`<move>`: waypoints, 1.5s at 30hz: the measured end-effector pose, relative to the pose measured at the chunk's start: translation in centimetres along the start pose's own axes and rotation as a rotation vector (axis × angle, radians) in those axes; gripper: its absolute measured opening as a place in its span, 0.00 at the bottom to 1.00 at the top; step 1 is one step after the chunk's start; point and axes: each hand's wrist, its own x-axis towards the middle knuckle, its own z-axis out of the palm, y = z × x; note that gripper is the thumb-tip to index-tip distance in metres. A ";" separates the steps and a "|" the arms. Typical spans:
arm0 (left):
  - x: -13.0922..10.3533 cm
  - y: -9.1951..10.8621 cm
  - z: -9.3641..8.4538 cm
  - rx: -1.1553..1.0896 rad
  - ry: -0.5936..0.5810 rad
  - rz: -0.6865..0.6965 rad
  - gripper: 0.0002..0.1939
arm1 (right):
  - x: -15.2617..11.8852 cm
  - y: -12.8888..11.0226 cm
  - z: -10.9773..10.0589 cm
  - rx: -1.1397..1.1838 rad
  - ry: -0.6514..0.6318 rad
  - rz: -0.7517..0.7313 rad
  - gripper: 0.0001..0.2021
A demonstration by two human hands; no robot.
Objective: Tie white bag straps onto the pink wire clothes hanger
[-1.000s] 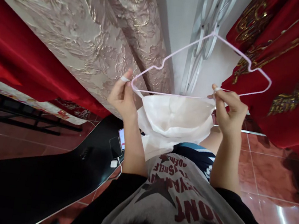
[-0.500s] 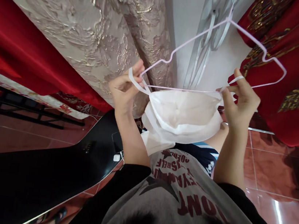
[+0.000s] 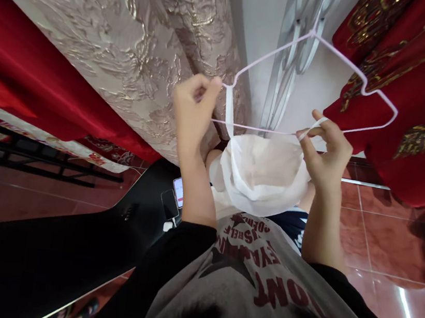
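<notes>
A pale pink clothes hanger (image 3: 273, 52) hangs upright in front of me. Its left strap looped over the shoulder of the hanger, a white garment with thin straps (image 3: 269, 171) droops below the bottom bar. My left hand (image 3: 196, 107) is curled closed round the hanger's left end, which its fingers hide. Thumb and fingers of my right hand (image 3: 327, 148) pinch the garment's right strap (image 3: 313, 126), close to the bottom bar. This strap lies over my fingers, inside the hanger's right end.
Beige embossed curtain fabric (image 3: 133, 44) hangs at left, red gold-embroidered fabric (image 3: 411, 102) at right. Behind the hanger are white metal bars (image 3: 285, 80). A black bench (image 3: 66, 254) at lower left carries a lit phone (image 3: 178, 191), a dark phone (image 3: 169, 204) and a white charger (image 3: 168, 225).
The garment's left strap has gone from my left fingers onto the hanger's shoulder. My left hand has closed round the hanger's end. My right hand, hanger and garment have shifted slightly.
</notes>
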 end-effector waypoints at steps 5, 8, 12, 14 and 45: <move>-4.6 -3.7 0.3 -0.244 0.072 -0.173 0.21 | -0.2 -1.8 0.5 -0.018 -0.027 0.031 0.12; -6.3 -4.5 1.8 -0.345 0.026 -0.134 0.24 | -0.6 -2.1 0.9 0.036 -0.034 0.044 0.15; -6.1 -4.4 2.5 -0.330 0.069 -0.072 0.22 | -0.8 0.4 -0.4 0.200 0.297 0.086 0.16; -5.8 -4.1 2.3 -0.313 0.083 -0.068 0.21 | -0.2 2.2 -2.2 0.210 0.541 0.121 0.13; -7.3 0.2 -2.7 0.076 -0.391 -0.266 0.21 | 0.4 -1.7 1.2 -0.073 -0.217 -0.022 0.12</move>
